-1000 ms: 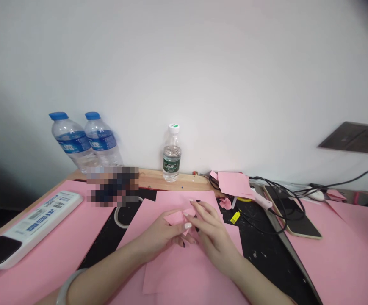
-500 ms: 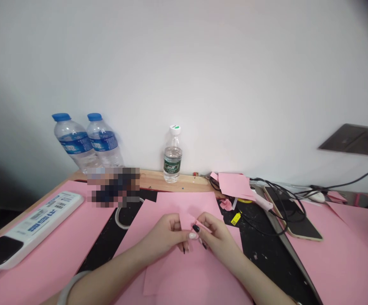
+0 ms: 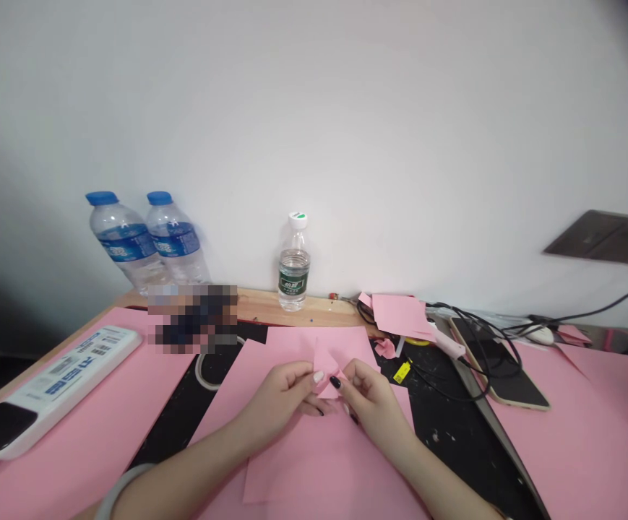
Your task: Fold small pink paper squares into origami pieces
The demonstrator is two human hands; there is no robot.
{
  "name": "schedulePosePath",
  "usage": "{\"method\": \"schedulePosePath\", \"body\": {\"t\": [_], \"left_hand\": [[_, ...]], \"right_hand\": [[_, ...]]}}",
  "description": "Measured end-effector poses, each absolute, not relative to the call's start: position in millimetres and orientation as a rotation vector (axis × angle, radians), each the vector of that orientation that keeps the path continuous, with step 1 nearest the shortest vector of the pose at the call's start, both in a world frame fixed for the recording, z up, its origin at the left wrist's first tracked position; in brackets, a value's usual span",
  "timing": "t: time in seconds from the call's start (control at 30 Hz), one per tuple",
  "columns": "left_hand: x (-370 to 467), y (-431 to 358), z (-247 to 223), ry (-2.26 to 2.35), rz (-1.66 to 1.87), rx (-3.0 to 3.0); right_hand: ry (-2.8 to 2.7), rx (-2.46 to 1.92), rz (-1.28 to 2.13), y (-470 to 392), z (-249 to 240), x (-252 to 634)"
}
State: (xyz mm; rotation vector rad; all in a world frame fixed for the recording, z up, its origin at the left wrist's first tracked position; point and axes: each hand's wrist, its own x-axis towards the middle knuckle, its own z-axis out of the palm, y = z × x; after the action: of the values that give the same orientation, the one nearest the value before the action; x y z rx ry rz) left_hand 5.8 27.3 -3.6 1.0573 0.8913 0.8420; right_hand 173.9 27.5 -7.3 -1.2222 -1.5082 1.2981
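Observation:
A small folded piece of pink paper [image 3: 325, 367] is held up between both hands, over larger pink sheets [image 3: 303, 462] lying on a black mat. My left hand [image 3: 290, 390] pinches its left side, thumb in front. At its right side my right hand [image 3: 366, 390] grips it between thumb and fingers. The thumbs are close together at the paper's lower part. Some fingertips show below it, and the exact folds are too small to make out.
Two blue-capped bottles [image 3: 175, 242] and a smaller bottle [image 3: 293, 271] stand by the wall. A white device [image 3: 69, 383] lies left. Cables, pink scraps [image 3: 400, 315], a phone [image 3: 501, 365] and a yellow tag [image 3: 402, 372] are at right. A white ring [image 3: 205, 372] lies behind my left hand.
The folded paper has turned and shows a pointed upper part. My left thumb has shifted left and up, slightly apart from my right thumb.

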Motion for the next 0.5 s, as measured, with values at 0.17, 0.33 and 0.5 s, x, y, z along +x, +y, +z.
{"method": "schedulePosePath", "body": {"t": [0.17, 0.33, 0.5], "left_hand": [[5.4, 25.6, -7.0, 0.943, 0.889, 1.147], [4.3, 25.9, -9.3, 0.981, 0.863, 1.125], [4.8, 26.9, -6.6, 0.949, 0.810, 1.150]], "right_hand": [[-1.484, -1.227, 1.295, 27.3, -6.0, 172.4], [-1.506, -1.230, 1.275, 26.8, -7.8, 173.2], [-1.492, -1.225, 1.305, 27.0, -7.5, 173.2]]}}
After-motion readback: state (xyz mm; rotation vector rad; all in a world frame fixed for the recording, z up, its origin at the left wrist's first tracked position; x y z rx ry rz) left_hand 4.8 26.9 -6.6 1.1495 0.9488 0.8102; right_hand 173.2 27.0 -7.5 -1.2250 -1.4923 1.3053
